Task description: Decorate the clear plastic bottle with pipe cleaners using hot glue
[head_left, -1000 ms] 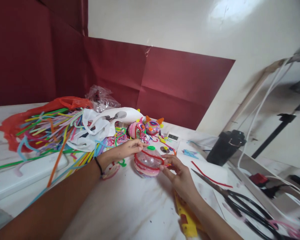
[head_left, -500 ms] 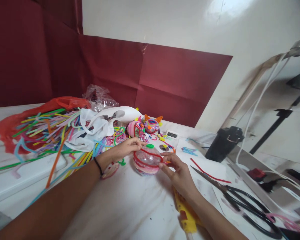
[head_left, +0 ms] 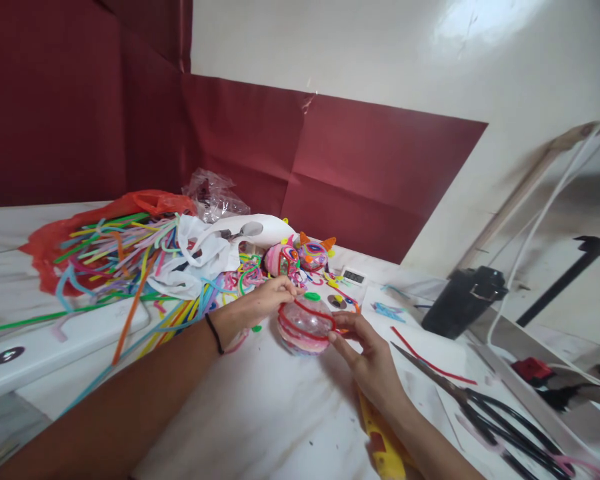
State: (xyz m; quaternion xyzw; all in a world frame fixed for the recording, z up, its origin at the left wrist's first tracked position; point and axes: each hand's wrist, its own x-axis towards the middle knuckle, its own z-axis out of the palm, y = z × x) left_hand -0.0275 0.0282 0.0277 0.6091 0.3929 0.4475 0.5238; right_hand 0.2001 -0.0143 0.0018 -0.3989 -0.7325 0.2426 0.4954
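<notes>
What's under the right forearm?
Part of a yellow tool shows along the inner edge of the right forearm; anything directly beneath is covered.

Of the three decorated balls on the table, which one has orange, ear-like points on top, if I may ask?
The rear-right ball; the other two show no orange points.

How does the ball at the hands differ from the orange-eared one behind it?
The near ball looks see-through in its middle, the eared ball brightly patterned. The near ball has a green piece on top, the eared ball orange ears. The left hand and right hand are at the near ball; neither touches the eared ball. Both look round.
</notes>
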